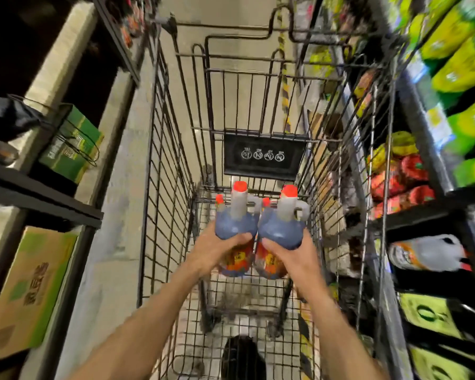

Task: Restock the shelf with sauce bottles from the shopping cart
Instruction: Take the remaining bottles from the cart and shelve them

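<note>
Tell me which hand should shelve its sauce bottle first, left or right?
Probably the left. The left hand grips one bottle nearest the left shelf, which shows open space; the right hand grips the other bottle beside packed right shelves. Which shelf takes sauce isn't shown.

Shopping cart (176,149): dark metal wire, looking matt and worn. Placard (263,156) on the cart's flap is showing as matt black plastic. Two sauce bottles (235,223) (281,229): smooth plastic, red caps, printed labels giving a slight sheen. Cardboard box (28,286) on left shelf: matt paperboard. Snack bags (401,179) on right shelves are looking glossy, film-like. Floor (115,242): rough, dull concrete.
</note>
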Motion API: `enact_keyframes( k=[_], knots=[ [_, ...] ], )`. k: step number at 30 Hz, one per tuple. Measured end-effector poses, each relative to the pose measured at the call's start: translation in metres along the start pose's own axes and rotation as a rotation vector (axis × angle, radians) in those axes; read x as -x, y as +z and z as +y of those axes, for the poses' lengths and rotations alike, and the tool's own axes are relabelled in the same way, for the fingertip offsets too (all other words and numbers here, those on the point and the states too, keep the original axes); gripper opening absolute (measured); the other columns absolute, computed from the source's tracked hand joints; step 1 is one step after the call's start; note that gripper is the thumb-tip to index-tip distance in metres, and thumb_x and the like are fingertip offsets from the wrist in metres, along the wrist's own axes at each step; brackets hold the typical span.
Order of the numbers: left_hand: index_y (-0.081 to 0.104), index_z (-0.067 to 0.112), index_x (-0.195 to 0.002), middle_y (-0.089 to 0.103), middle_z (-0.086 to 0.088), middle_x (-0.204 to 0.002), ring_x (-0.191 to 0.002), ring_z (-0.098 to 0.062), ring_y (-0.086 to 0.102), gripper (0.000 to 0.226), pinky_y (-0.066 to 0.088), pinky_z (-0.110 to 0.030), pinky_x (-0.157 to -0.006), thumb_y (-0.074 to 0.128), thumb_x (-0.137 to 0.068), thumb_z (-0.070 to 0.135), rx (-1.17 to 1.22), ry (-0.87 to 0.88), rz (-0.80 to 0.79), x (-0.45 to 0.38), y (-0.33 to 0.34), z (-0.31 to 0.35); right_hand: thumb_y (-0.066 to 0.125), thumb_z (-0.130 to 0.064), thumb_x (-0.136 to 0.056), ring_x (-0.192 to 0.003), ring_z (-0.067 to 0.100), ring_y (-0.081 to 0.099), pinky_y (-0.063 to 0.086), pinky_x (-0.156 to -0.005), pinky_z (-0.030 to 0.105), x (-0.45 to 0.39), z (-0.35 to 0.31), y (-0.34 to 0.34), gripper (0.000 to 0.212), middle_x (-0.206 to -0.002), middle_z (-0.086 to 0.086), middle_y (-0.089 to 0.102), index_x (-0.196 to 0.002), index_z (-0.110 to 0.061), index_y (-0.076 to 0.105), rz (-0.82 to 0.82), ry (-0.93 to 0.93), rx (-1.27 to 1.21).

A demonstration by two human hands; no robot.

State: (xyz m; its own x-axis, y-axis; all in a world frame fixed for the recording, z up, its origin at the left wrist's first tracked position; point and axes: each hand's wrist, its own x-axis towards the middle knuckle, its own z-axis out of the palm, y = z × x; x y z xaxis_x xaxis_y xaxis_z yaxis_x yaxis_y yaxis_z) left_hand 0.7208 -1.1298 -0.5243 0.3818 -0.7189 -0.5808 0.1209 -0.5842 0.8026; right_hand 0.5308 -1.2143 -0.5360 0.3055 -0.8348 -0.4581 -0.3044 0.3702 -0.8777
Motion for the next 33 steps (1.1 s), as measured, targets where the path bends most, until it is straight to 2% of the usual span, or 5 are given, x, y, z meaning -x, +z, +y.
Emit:
enact_keyframes(
  k=[4, 12, 15, 18, 33],
  knots=[
    [0.066, 0.034, -0.119, 0.074, 0.016, -0.114, -0.105, -0.002, 0.07, 0.064, 0.055, -0.026, -0.093, 0.091, -0.062, 0.049, 0.02, 0.145, -0.038, 0.051, -0.017, 0.043, 0.093, -0.022, -0.07, -0.099, 0.003, 0.072, 0.054, -0.072, 0.014, 0.054, -0.051, -0.003, 0.063, -0.11, -0.003, 0.074, -0.123, -0.014, 0.061, 0.052, -0.068, -0.063],
    [0.07, 0.042, -0.116, 0.074, 0.014, -0.119, -0.112, -0.012, 0.07, 0.073, 0.053, -0.043, -0.102, 0.086, -0.052, 0.073, 0.002, 0.365, -0.159, 0.173, -0.052, 0.105, 0.083, -0.047, -0.049, -0.094, 0.002, 0.073, 0.059, -0.084, 0.029, 0.2, -0.143, 0.009, 0.064, -0.096, -0.019, 0.078, -0.108, -0.027, 0.066, 0.189, -0.243, -0.145],
    [0.071, 0.032, -0.107, 0.077, 0.01, -0.105, -0.096, -0.006, 0.074, 0.049, 0.06, -0.031, -0.086, 0.09, -0.065, 0.048, 0.024, 0.43, -0.241, 0.226, -0.066, 0.129, 0.088, -0.043, -0.057, -0.108, 0.019, 0.073, 0.058, -0.096, 0.047, 0.264, -0.168, 0.014, 0.076, -0.115, -0.002, 0.077, -0.125, -0.019, 0.065, 0.229, -0.288, -0.206],
    [0.068, 0.033, -0.117, 0.078, 0.007, -0.106, -0.094, -0.012, 0.076, 0.065, 0.061, -0.041, -0.087, 0.088, -0.061, 0.058, 0.01, 0.475, -0.347, 0.283, -0.076, 0.148, 0.085, -0.024, -0.08, -0.104, 0.019, 0.074, 0.06, -0.084, 0.038, 0.331, -0.185, 0.016, 0.045, -0.112, -0.004, 0.078, -0.12, -0.024, 0.065, 0.273, -0.369, -0.237],
    [0.068, 0.028, -0.117, 0.08, 0.005, -0.103, -0.09, -0.015, 0.077, 0.033, 0.059, -0.026, -0.066, 0.076, -0.086, 0.033, -0.162, 0.562, -0.952, 0.489, 0.036, 0.152, 0.082, -0.033, -0.079, -0.102, 0.009, 0.074, 0.061, -0.085, 0.034, 0.608, -0.139, -0.044, 0.043, -0.115, -0.013, 0.075, -0.116, -0.04, 0.062, 0.834, -0.447, -0.373]
  ],
)
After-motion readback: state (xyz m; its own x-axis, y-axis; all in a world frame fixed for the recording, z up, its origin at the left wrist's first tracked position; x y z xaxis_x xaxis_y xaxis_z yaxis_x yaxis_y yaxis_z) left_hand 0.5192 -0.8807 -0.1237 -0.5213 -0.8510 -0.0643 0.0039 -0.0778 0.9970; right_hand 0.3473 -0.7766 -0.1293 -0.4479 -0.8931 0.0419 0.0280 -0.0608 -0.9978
